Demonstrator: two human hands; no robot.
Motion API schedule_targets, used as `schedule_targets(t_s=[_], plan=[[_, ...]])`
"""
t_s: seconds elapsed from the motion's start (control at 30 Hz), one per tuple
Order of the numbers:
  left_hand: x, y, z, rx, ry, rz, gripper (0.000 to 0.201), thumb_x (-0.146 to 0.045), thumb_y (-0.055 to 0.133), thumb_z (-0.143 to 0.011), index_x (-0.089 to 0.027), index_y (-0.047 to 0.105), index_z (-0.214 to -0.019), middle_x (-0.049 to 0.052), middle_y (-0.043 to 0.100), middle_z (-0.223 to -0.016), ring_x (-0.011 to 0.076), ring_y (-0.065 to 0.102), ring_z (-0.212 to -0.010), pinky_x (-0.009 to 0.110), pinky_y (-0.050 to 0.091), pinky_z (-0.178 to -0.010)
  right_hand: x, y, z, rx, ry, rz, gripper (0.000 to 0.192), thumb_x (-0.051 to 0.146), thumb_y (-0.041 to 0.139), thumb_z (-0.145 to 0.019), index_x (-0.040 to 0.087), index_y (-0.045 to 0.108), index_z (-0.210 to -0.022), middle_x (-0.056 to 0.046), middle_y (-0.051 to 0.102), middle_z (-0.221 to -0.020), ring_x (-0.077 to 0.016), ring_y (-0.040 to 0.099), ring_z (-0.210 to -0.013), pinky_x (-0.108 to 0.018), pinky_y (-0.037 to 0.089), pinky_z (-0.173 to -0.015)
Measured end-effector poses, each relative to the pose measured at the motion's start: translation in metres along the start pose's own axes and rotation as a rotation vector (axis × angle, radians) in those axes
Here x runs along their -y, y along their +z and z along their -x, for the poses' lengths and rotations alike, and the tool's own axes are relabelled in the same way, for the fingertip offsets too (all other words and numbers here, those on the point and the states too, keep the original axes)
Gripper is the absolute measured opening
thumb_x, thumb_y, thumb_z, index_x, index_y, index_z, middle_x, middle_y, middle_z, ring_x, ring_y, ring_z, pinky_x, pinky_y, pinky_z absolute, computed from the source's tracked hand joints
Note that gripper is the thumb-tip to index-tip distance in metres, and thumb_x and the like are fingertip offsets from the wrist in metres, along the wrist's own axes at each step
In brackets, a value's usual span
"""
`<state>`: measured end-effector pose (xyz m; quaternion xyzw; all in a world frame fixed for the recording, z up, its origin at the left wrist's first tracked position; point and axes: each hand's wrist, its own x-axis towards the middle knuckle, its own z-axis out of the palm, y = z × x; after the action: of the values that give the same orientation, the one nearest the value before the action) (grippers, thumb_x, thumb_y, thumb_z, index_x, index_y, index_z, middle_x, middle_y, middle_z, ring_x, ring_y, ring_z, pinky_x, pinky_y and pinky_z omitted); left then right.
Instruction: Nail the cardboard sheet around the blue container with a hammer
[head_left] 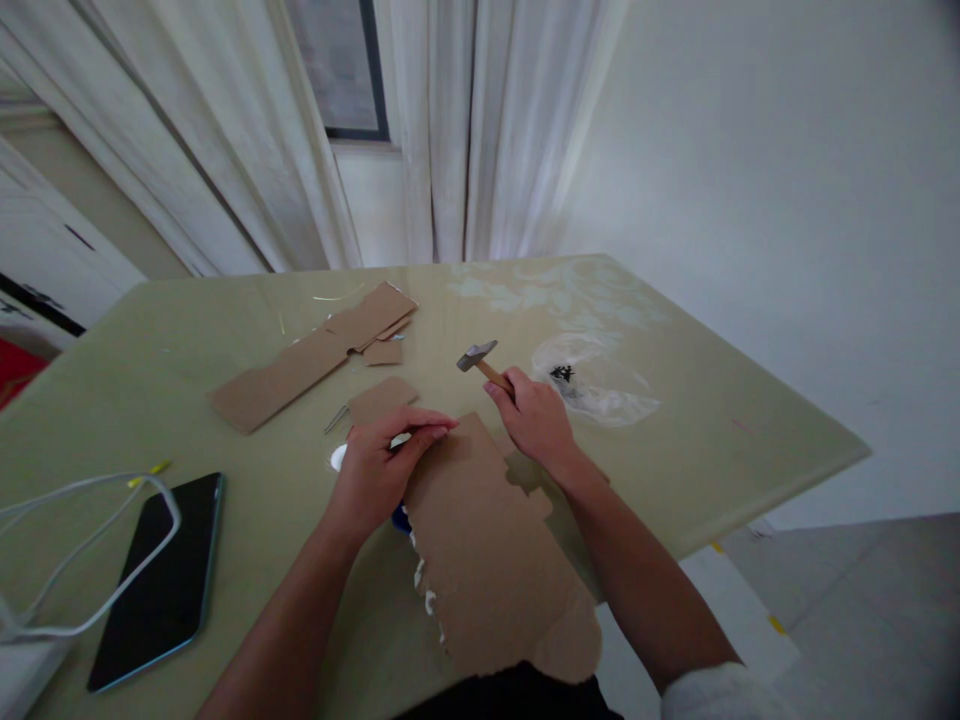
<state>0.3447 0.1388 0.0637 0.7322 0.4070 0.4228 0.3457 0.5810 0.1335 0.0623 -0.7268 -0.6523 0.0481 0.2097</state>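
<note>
My right hand (536,415) grips a small hammer (495,375) by its wooden handle, its metal head raised above the table. My left hand (382,465) rests at the far left edge of a cardboard sheet (495,560), thumb and forefinger pinched together over it. Whatever lies between those fingertips is too small to make out. Torn white bits line the left side of the sheet, which reaches back toward my body. Part of a blue thing (401,517) shows beneath its left edge.
Long cardboard strips (300,370) and a smaller cardboard piece (382,398) lie on the green table (712,450). A clear plastic bag (607,385) with small dark pieces sits beyond my right hand. At left are a black tablet (161,580) and a white cable (97,630).
</note>
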Motion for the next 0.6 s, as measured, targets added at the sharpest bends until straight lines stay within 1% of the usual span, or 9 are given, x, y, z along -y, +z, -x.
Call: schedule_targets(t_s=[0.17, 0.3, 0.47, 0.6], plan=[[0.0006, 0.0004, 0.0003, 0.005, -0.027, 0.012, 0.016, -0.035, 0.074, -0.097, -0.029, 0.085, -0.107, 0.001, 0.087, -0.099, 0.0226, 0.081, -0.095, 0.034, 0.063, -0.090, 0.0010, -0.0006, -0.0002, 0.007, -0.002, -0.003, 0.034, 0.048, 0.047, -0.111, 0.022, 0.063, -0.098, -0.004, 0.075, -0.083, -0.0207, 0.064, -0.073, -0.032, 0.026, -0.063], [-0.0008, -0.0004, 0.0003, 0.020, -0.001, -0.032, 0.014, -0.034, 0.073, -0.097, -0.030, 0.086, -0.100, -0.001, 0.087, -0.098, 0.0220, 0.081, -0.091, 0.033, 0.063, -0.087, 0.0013, -0.0013, -0.0001, 0.006, 0.003, 0.001, 0.034, 0.049, 0.047, -0.111, 0.022, 0.064, -0.099, -0.005, 0.074, -0.083, -0.0208, 0.064, -0.072, -0.032, 0.027, -0.063], [-0.0015, -0.0007, 0.0003, 0.028, 0.012, -0.053, 0.016, -0.035, 0.070, -0.099, -0.031, 0.086, -0.101, -0.001, 0.087, -0.099, 0.0220, 0.080, -0.092, 0.032, 0.062, -0.086, 0.0016, -0.0015, 0.0002, 0.008, 0.010, 0.002, 0.034, 0.049, 0.047, -0.111, 0.023, 0.065, -0.100, -0.005, 0.074, -0.083, -0.0211, 0.064, -0.073, -0.031, 0.029, -0.063], [0.0008, -0.0003, -0.0004, 0.009, 0.017, -0.067, 0.015, -0.036, 0.072, -0.098, -0.030, 0.086, -0.101, 0.000, 0.086, -0.098, 0.0225, 0.080, -0.091, 0.033, 0.061, -0.087, 0.0011, -0.0008, 0.0006, 0.007, 0.003, -0.006, 0.035, 0.050, 0.046, -0.111, 0.023, 0.065, -0.101, -0.005, 0.074, -0.083, -0.0209, 0.064, -0.072, -0.031, 0.029, -0.063]])
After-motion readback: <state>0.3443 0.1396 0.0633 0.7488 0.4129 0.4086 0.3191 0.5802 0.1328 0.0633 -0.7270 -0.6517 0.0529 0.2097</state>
